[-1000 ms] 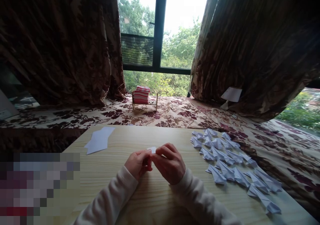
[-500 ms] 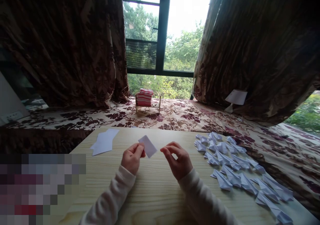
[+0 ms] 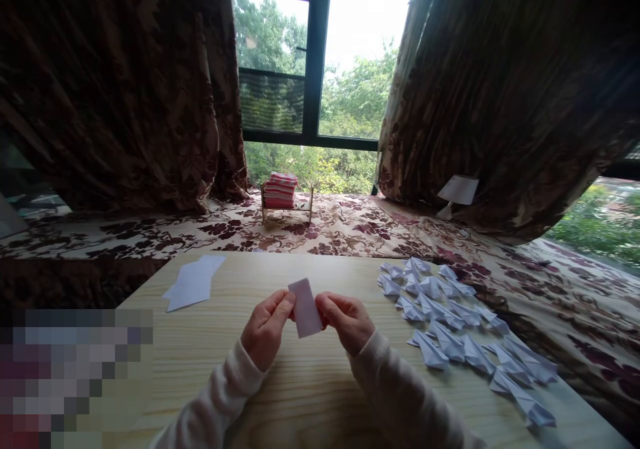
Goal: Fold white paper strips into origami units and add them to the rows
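Note:
A small white rectangular piece of paper (image 3: pixel 305 309) is held up above the middle of the table, tilted slightly. My left hand (image 3: pixel 267 324) pinches its left edge between thumb and fingers. At the opposite edge, my right hand (image 3: pixel 346 319) has its fingers closed on the paper too. Whether the piece is a single sheet or folded layers I cannot tell. Several folded white paper pieces (image 3: pixel 450 346), pointed in shape, lie in rows to the right of my right hand. Flat white paper sheets (image 3: pixel 191 284) overlap at the table's back left.
The light wooden table (image 3: pixel 300 396) meets a ledge (image 3: pixel 225 230) covered in floral cloth. On the ledge stand a small rack (image 3: pixel 311 202) with striped folded cloths (image 3: pixel 281 190) and a small white lamp (image 3: pixel 459 190). Dark curtains (image 3: pixel 150 102) flank the window.
My right hand has moved left and closed on the paper's right edge. The paper has turned more upright. The whole view has shifted slightly, so the table's things appear further left.

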A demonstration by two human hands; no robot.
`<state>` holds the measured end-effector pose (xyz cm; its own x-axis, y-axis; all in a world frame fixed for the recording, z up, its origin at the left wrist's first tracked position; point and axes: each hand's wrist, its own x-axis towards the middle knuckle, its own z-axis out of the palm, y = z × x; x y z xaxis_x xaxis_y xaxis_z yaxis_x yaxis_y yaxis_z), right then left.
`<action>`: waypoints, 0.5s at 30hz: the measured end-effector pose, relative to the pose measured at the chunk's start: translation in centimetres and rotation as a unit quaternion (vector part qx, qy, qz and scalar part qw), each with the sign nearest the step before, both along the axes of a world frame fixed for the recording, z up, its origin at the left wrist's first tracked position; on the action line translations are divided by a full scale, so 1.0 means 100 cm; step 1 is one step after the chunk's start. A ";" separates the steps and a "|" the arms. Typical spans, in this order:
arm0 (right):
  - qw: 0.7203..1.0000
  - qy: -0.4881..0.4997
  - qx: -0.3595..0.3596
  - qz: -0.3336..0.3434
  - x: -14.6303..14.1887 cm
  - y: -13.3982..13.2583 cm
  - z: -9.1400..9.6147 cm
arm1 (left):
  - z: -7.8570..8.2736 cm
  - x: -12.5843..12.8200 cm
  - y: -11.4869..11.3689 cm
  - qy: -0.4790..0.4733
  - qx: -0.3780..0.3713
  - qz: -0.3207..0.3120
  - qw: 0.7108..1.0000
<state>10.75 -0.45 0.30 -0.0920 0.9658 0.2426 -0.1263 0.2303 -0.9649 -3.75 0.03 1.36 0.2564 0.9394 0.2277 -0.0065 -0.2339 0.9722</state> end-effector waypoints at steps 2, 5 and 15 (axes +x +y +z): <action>1.000 -0.015 0.007 -0.001 -0.001 -0.001 0.000 | 0.000 0.000 -0.001 -0.002 -0.003 0.008 1.000; 0.999 -0.044 0.017 -0.011 -0.002 -0.001 0.001 | -0.001 0.001 -0.001 0.004 -0.022 0.018 1.000; 0.979 -0.130 0.058 -0.143 0.008 0.003 0.001 | -0.001 0.009 -0.008 0.085 0.081 0.096 0.988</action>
